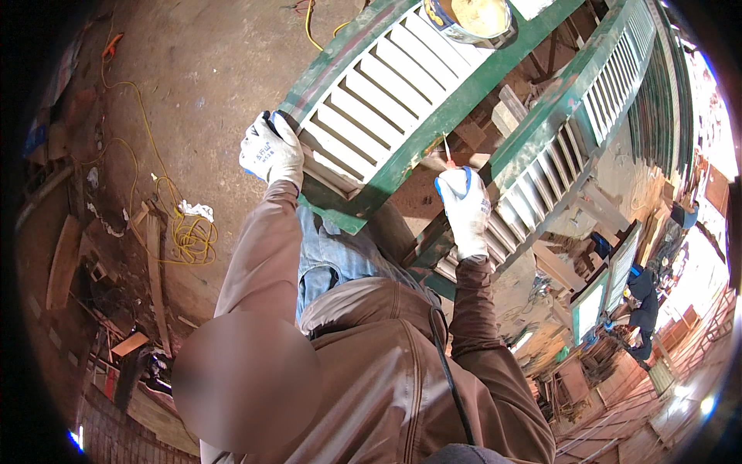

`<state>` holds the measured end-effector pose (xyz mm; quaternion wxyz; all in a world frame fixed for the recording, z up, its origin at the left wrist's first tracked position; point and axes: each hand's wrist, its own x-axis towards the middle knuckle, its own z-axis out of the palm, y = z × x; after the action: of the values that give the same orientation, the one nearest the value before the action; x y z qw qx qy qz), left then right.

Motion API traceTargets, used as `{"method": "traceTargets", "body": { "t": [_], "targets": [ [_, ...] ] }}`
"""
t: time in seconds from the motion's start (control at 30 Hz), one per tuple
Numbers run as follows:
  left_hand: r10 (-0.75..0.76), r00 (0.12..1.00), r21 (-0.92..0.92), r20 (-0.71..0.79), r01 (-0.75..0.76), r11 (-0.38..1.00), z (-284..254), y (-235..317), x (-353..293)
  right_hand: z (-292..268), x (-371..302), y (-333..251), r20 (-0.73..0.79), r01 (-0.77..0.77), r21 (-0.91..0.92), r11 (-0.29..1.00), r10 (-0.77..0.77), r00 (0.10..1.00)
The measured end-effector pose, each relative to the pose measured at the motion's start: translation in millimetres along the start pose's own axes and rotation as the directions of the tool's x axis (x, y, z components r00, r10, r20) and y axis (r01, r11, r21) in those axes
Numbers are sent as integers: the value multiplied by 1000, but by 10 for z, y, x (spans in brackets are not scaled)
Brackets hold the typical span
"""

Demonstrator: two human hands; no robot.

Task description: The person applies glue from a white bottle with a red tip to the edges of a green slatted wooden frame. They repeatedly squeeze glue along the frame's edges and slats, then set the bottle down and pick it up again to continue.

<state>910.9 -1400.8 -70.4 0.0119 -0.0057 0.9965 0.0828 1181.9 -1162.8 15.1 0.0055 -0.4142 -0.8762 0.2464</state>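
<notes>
A louvered shutter [427, 147] with a green frame and white slats lies before me. My left hand [272, 149], in a white and blue work glove, is closed over the shutter's left edge near its close corner. My right hand [465, 210], gloved alike, is closed around a small hand tool [448, 158] with a reddish handle and a thin, pointed metal blade. The blade's tip is by the shutter's right green rail; whether it touches cannot be made out. At the far end of the slats stands an open tub [469, 19] of pale yellowish paste.
A second green louvered shutter [533, 185] lies to the right, beyond a gap with wood offcuts [508, 112]. A coiled yellow cord [193, 238] and scrap boards [158, 282] lie on the floor at left. Another person [643, 309] is at work far right.
</notes>
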Motion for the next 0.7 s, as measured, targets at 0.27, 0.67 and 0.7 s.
{"method": "traceTargets", "body": {
  "t": [0.27, 0.67, 0.7],
  "targets": [
    [-21, 999, -15, 28, 21, 1000, -9, 15, 7, -91, 139, -249, -1, -182, 593, 784, 227, 974],
    [-3, 1000, -45, 15, 4, 999, -87, 53, 31, 409, 408, -196, -69, 98, 427, 899, -75, 995],
    [-12, 1000, -60, -19, 11, 998, -38, 31, 3, 311, 331, -302, -21, 126, 339, 932, -127, 992]
  ]
}}
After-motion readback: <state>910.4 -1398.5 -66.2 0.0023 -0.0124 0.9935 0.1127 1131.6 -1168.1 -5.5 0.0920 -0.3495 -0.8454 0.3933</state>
